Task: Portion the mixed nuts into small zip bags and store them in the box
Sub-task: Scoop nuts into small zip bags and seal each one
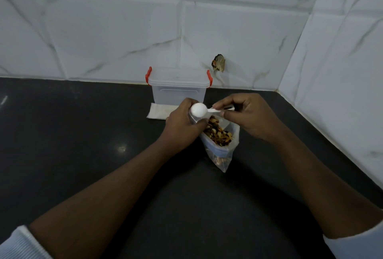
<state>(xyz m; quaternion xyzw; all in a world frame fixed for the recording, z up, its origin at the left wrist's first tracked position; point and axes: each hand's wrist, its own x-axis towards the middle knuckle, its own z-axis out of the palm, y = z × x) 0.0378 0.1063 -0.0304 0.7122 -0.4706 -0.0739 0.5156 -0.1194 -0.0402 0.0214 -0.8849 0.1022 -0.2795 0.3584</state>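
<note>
A clear zip bag (222, 156) stands open on the dark counter, with mixed nuts (217, 133) showing at its mouth. My left hand (182, 126) grips the bag's left edge near the opening. My right hand (246, 116) pinches the handle of a white plastic scoop (199, 110), whose bowl hovers just above the bag's mouth, over my left hand. Behind the hands stands a clear plastic box (178, 86) with red latches, its lid on. A flat stack of small zip bags (158, 111) lies in front of the box, to the left.
The black counter (83, 134) meets white tiled walls at the back and along the right, forming a corner. A small hole with a dark plug (218, 63) marks the back wall above the box.
</note>
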